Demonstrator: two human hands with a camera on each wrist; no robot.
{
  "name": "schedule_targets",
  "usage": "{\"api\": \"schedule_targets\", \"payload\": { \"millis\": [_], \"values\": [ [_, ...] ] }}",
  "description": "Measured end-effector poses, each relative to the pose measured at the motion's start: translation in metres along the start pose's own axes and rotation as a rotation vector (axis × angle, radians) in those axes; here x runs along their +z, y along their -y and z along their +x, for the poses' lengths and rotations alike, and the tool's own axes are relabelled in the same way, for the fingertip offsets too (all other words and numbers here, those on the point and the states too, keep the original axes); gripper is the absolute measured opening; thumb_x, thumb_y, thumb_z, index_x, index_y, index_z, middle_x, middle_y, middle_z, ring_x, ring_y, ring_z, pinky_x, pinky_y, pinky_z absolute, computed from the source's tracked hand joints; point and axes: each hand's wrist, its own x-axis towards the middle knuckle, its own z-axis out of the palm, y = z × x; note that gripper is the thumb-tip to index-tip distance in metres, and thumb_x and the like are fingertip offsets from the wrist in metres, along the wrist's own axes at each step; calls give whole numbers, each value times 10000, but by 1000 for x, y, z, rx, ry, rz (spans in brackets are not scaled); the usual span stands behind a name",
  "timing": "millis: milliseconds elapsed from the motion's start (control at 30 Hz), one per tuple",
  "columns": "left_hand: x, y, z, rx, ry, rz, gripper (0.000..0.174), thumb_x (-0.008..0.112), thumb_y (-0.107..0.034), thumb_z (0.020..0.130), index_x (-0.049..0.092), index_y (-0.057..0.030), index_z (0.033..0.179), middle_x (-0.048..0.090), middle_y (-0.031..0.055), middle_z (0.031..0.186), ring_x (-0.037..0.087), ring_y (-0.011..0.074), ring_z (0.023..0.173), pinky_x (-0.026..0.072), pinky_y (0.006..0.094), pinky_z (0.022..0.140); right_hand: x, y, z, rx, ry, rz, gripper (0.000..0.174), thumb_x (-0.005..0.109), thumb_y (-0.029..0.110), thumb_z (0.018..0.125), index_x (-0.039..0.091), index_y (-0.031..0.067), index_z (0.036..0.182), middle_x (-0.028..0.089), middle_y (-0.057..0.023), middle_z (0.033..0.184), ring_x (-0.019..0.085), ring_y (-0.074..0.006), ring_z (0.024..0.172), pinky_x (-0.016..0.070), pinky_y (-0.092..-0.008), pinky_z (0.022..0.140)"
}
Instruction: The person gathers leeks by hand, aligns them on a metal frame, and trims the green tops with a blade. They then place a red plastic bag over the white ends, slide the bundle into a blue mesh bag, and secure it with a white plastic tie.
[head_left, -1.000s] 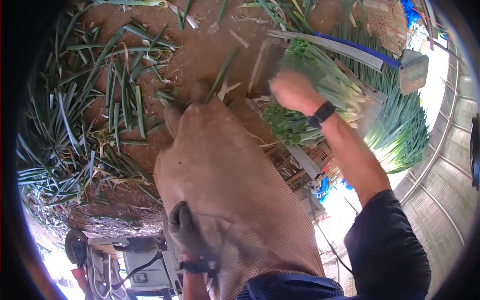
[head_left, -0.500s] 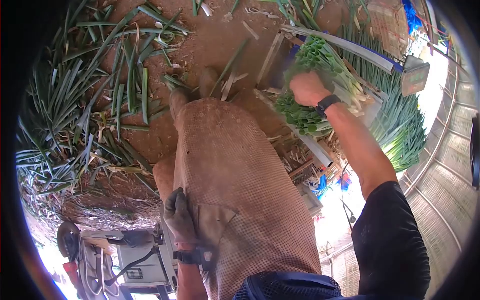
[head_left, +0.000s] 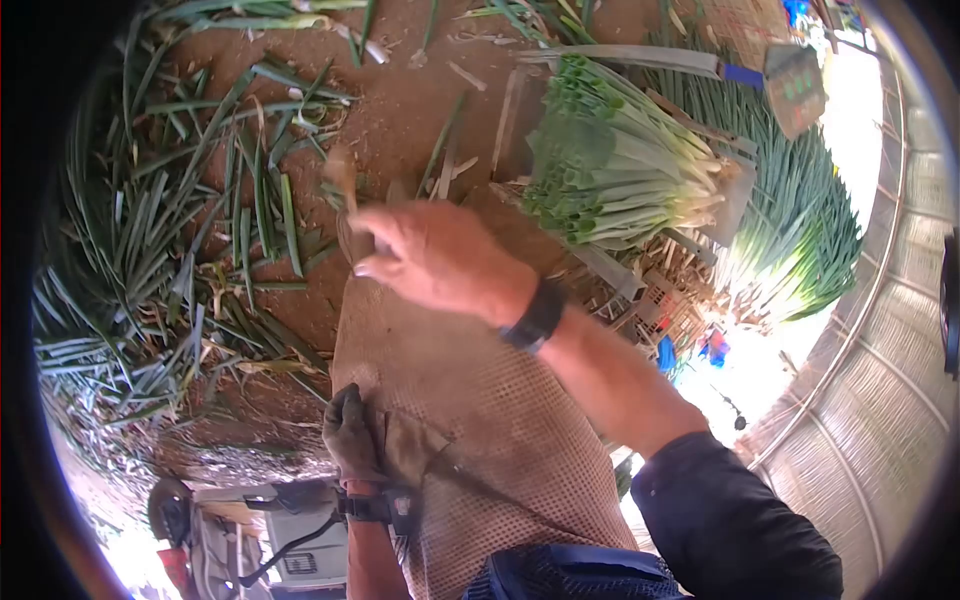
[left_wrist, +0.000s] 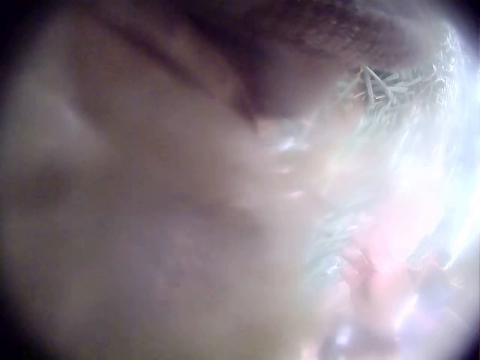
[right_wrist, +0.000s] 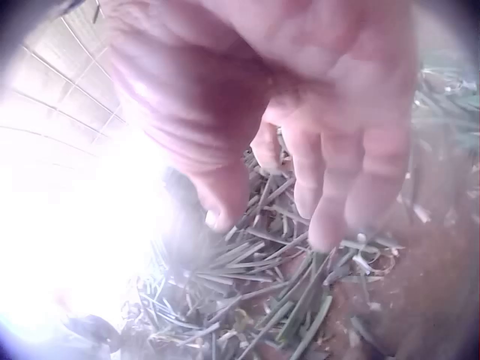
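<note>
My bare right hand (head_left: pixel 440 255) reaches across over the lap, its fingers apart. In the right wrist view the thumb (right_wrist: pixel 221 199) and fingers (right_wrist: pixel 326 217) point down with nothing between them. A stack of trimmed green onions (head_left: pixel 630 160) lies on a metal plate to the right, apart from that hand. My left hand (head_left: pixel 355 435), in a grey glove, rests with loosely curled fingers on the brown mesh apron (head_left: pixel 480 410) at the thigh. The left wrist view is mostly blurred.
Cut green leaves (head_left: pixel 150 260) litter the dirt floor at left. A digital display (head_left: pixel 797 90) stands beyond the stacked onions, with more long green onions (head_left: pixel 795 230) piled behind. An orange crate (head_left: pixel 665 310) is below the stack, and a grey wheeled machine (head_left: pixel 285 540) stands at lower left.
My right hand has left the green onions and swung left over the lap, its curled fingers now spread. The left hand stays at the thigh.
</note>
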Motion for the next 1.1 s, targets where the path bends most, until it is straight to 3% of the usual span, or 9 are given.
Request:
{"api": "schedule_targets", "payload": {
  "millis": [167, 300, 367, 567, 667, 800, 933, 1033, 1100],
  "values": [
    [2, 2, -5, 15, 28, 153, 135, 680, -140, 974, 736, -32, 1032, 649, -36, 906, 530, 57, 796, 448, 226, 719, 32, -13, -73, 61, -308, 369, 162, 661, 212, 925, 658, 51, 908, 681, -173, 814, 665, -355, 759, 513, -464, 708],
    [13, 2, -17, 170, 88, 381, 188, 646, -153, 976, 732, -3, 1049, 679, 5, 890, 570, 100, 809, 483, 287, 734, 49, -67, -147, 295, -20, 156, 165, 641, 216, 911, 645, 61, 964, 699, -168, 839, 687, -372, 840, 522, -498, 720],
    [17, 3, -21, 396, 166, 671, 203, 630, -148, 972, 731, 8, 1052, 706, 45, 892, 603, 122, 814, 502, 315, 748, 76, -108, -192, 312, -265, 209, 168, 617, 210, 922, 629, 47, 961, 691, -186, 857, 679, -383, 857, 520, -503, 741],
    [79, -15, -59, 305, 131, 1095, 247, 623, -224, 933, 741, -29, 1027, 726, 106, 952, 679, 222, 823, 540, 356, 791, 93, -220, -327, 803, -133, 459, 364, 547, 224, 941, 651, 19, 1222, 685, -258, 1162, 636, -435, 1111, 504, -481, 933],
    [85, 25, -59, 1001, 281, 1774, 240, 651, -282, 884, 735, -83, 990, 725, 76, 959, 702, 272, 877, 545, 381, 821, 108, -277, -387, 834, -189, 549, 400, 612, 272, 904, 665, 13, 1205, 683, -261, 1179, 633, -441, 1116, 503, -480, 935],
    [175, 94, -115, 1058, 805, 2668, 318, 664, -331, 865, 685, -129, 1110, 687, 97, 1142, 643, 299, 1099, 499, 448, 954, 112, -350, -481, 861, -486, 771, 297, 623, 228, 891, 706, -12, 1043, 720, -213, 999, 683, -380, 944, 532, -422, 837],
    [226, 172, -153, 1238, 733, 1863, 258, 633, -350, 917, 731, -116, 967, 725, 132, 1002, 680, 330, 1014, 517, 447, 905, 104, -398, -552, 882, -607, 970, 233, 608, 200, 901, 724, 10, 970, 704, -147, 820, 676, -240, 744, 529, -351, 700],
    [331, 177, -247, 558, 582, 1437, 254, 618, -321, 927, 733, -95, 919, 730, 165, 920, 702, 354, 929, 530, 474, 855, 112, -435, -596, 931, -676, 1120, 209, 595, 195, 911, 724, 31, 905, 675, -103, 747, 643, -167, 674, 513, -320, 639],
    [382, 174, -285, 590, 574, 1551, 240, 616, -290, 929, 725, -76, 932, 729, 178, 922, 701, 369, 918, 531, 486, 843, 107, -448, -611, 996, -664, 1119, 217, 589, 201, 917, 709, 30, 861, 656, -91, 705, 633, -154, 656, 506, -317, 622]
  ]
}}
